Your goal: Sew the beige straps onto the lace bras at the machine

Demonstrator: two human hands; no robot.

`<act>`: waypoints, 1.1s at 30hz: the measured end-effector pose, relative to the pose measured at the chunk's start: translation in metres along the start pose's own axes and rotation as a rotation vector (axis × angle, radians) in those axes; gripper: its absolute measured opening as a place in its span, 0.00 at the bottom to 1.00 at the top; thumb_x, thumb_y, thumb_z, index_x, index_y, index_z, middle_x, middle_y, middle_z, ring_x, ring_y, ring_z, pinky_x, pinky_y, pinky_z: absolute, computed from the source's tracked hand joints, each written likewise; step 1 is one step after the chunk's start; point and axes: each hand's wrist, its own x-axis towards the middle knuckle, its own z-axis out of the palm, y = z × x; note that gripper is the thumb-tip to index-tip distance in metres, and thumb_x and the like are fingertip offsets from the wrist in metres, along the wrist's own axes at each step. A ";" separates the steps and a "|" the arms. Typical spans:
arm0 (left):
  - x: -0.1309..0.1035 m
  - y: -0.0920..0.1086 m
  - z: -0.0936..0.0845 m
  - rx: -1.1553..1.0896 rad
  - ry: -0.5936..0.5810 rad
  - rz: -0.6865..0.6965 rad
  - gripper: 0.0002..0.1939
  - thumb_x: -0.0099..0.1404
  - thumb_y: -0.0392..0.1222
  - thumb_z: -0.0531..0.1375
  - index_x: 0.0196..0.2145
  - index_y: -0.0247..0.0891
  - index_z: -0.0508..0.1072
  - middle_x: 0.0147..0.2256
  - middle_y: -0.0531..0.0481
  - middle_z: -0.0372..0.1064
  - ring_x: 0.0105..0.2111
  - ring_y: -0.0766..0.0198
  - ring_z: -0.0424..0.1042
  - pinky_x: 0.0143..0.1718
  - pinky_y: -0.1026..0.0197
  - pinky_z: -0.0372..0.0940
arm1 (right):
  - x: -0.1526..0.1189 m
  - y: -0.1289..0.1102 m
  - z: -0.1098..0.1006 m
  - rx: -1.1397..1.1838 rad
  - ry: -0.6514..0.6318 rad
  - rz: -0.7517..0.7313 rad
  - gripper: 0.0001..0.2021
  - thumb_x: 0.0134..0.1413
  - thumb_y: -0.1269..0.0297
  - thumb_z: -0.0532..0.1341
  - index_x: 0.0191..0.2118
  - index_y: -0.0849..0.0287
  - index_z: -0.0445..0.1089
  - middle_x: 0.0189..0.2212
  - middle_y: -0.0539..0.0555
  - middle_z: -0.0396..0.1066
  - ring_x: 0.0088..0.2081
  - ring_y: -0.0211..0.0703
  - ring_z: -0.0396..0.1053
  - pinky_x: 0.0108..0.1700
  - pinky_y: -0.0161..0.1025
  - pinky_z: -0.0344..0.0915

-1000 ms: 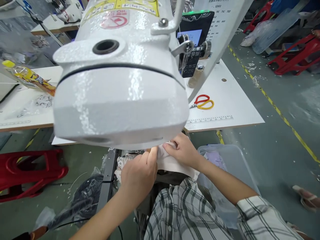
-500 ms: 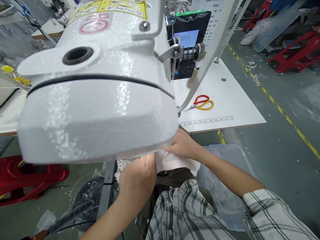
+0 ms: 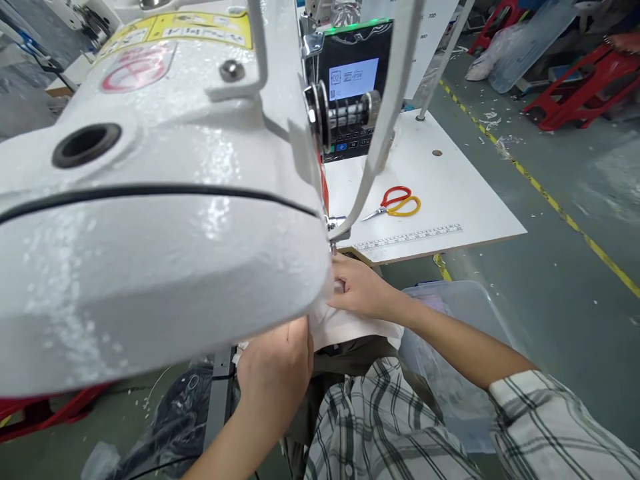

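A white sewing machine head (image 3: 165,273) fills the left and middle of the view and hides its needle area. Just below its front edge, my left hand (image 3: 277,360) is closed on a pale pink-white cloth (image 3: 345,327); its fingertips are partly hidden under the machine. My right hand (image 3: 363,287) lies to the right, by the machine's end, with curled fingers gripping the same cloth. The cloth hangs over my lap, and a bit of whitish trim shows beside my left hand.
Red-and-yellow-handled scissors (image 3: 400,201) lie on the white table (image 3: 465,193), behind a printed ruler scale (image 3: 410,237). A lit control panel (image 3: 355,87) stands behind. A clear plastic bin (image 3: 460,313) sits at my right, red stools (image 3: 585,87) farther off.
My view has shifted, so the machine head looks larger and farther left. My right hand's fingers are more exposed beside the machine's end. Both hands stay on the cloth.
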 end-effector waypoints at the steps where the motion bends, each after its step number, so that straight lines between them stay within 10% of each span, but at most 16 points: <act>1: 0.000 0.000 0.000 -0.008 0.002 0.004 0.12 0.68 0.33 0.49 0.39 0.37 0.72 0.16 0.56 0.62 0.14 0.64 0.59 0.18 0.59 0.43 | -0.001 0.001 0.000 0.002 0.000 0.007 0.17 0.54 0.69 0.58 0.47 0.55 0.77 0.57 0.55 0.68 0.56 0.49 0.68 0.50 0.42 0.70; 23: -0.018 -0.012 0.011 -0.276 -0.043 -0.123 0.17 0.70 0.34 0.48 0.47 0.40 0.74 0.28 0.52 0.78 0.25 0.65 0.75 0.24 0.64 0.58 | -0.007 0.004 0.009 0.061 0.051 0.017 0.15 0.57 0.65 0.59 0.49 0.57 0.72 0.54 0.57 0.67 0.48 0.45 0.67 0.45 0.40 0.67; 30: -0.032 -0.007 0.009 -0.796 -0.147 -0.651 0.16 0.68 0.53 0.52 0.40 0.38 0.71 0.30 0.47 0.75 0.23 0.63 0.70 0.17 0.66 0.59 | -0.043 -0.002 0.019 -0.005 0.130 0.229 0.09 0.60 0.59 0.60 0.40 0.58 0.70 0.33 0.50 0.72 0.33 0.39 0.67 0.34 0.36 0.60; 33: -0.038 -0.006 0.005 -1.069 -0.368 -0.651 0.20 0.66 0.58 0.55 0.39 0.38 0.73 0.32 0.46 0.75 0.29 0.60 0.73 0.22 0.65 0.63 | -0.068 -0.011 0.025 0.074 0.075 0.239 0.10 0.62 0.59 0.58 0.33 0.58 0.70 0.28 0.49 0.71 0.29 0.36 0.65 0.31 0.35 0.57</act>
